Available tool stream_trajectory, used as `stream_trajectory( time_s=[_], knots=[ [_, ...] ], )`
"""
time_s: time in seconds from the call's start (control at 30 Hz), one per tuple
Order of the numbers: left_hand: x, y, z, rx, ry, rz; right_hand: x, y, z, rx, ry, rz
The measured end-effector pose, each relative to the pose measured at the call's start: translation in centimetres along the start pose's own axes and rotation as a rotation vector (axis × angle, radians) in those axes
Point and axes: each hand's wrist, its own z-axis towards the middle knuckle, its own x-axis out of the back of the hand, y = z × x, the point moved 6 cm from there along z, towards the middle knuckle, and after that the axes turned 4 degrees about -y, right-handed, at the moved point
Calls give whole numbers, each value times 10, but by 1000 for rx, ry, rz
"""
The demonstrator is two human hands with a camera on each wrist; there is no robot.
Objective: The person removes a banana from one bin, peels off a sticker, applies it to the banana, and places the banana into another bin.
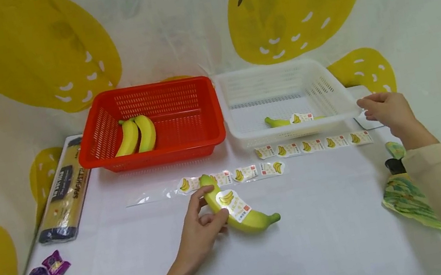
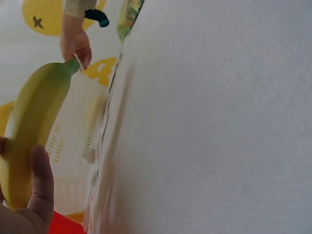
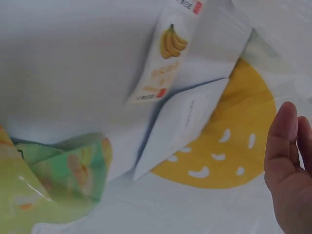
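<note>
A yellow-green banana with a banana sticker on it lies on the white table. My left hand grips its stem-side half, fingers curled over the top and thumb on the near side. The left wrist view shows the same banana with my thumb on it. My right hand is by the right front corner of the white basket, fingers relaxed and holding nothing. These fingers show at the right edge of the right wrist view. Contact with the rim cannot be told.
A red basket holds two bananas. One stickered banana lies in the white basket. Two sticker strips lie before the baskets. A spaghetti pack and candies sit left. A green bag and white card sit right.
</note>
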Motion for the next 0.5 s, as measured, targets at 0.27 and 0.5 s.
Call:
stream_trajectory(
  time_s=[0.27,0.5],
  knots=[
    [0,0,0,-6,5,6,-15,10,7,0,1,94],
    [1,-2,-1,2,8,25,-17,12,8,-43,-2,139]
  ],
)
